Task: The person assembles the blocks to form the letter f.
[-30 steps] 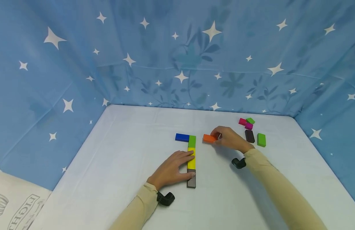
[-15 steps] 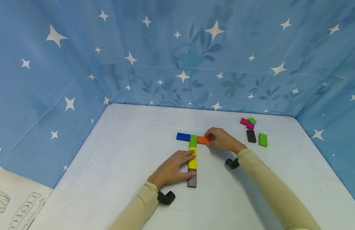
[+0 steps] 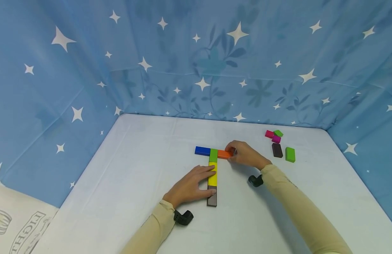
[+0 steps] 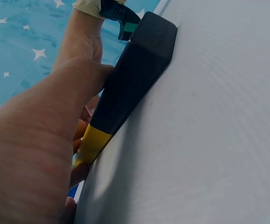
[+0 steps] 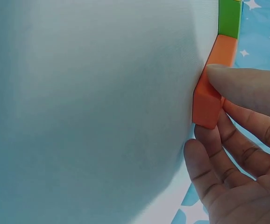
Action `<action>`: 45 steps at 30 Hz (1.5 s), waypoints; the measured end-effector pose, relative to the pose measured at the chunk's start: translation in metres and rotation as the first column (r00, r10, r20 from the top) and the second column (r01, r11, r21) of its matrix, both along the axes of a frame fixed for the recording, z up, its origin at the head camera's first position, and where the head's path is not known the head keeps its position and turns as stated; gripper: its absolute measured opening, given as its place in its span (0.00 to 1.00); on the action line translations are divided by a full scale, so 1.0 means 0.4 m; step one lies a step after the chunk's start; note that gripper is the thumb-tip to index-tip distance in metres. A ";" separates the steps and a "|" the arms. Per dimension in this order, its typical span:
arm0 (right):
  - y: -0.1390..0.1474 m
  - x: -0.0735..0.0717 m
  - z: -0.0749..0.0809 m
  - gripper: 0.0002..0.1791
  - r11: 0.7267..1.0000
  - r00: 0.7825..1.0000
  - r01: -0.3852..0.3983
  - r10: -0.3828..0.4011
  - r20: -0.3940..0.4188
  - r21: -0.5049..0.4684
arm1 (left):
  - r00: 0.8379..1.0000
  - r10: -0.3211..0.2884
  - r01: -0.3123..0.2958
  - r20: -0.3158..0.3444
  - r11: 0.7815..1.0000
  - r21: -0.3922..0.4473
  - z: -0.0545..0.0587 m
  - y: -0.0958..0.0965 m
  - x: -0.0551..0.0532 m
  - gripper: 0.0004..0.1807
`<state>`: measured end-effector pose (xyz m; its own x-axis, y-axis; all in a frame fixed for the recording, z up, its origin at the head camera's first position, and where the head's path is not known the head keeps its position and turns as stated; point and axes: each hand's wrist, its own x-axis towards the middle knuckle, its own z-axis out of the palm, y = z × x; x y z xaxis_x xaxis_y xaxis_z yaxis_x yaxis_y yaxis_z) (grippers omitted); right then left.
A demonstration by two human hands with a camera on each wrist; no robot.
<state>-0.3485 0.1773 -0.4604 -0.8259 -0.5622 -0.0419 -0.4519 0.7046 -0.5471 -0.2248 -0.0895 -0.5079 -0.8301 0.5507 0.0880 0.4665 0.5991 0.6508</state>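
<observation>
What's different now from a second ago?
The right hand slid the orange block to the left, so its end now meets the row's green block. The gap between them is gone. The hand hasn't let go. The left hand stayed on the yellow and grey blocks, and the blue block stayed put too.

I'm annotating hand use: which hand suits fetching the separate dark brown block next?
Probably the right hand: though gripping the orange block, it is nearer the dark brown block. The left hand is farther away, resting over the yellow block.
</observation>
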 end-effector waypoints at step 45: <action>0.321 0.026 0.050 0.31 0.982 0.981 0.190 -0.190 -0.040 0.010 | 1.000 -0.006 0.006 -0.012 1.000 0.014 -0.001 0.004 0.002 0.36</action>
<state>-0.3381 0.3058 -0.4404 -0.9188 -0.3946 -0.0149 -0.3296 0.7871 -0.5213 -0.2240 -0.0879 -0.5084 -0.8255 0.5544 0.1058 0.4781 0.5872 0.6532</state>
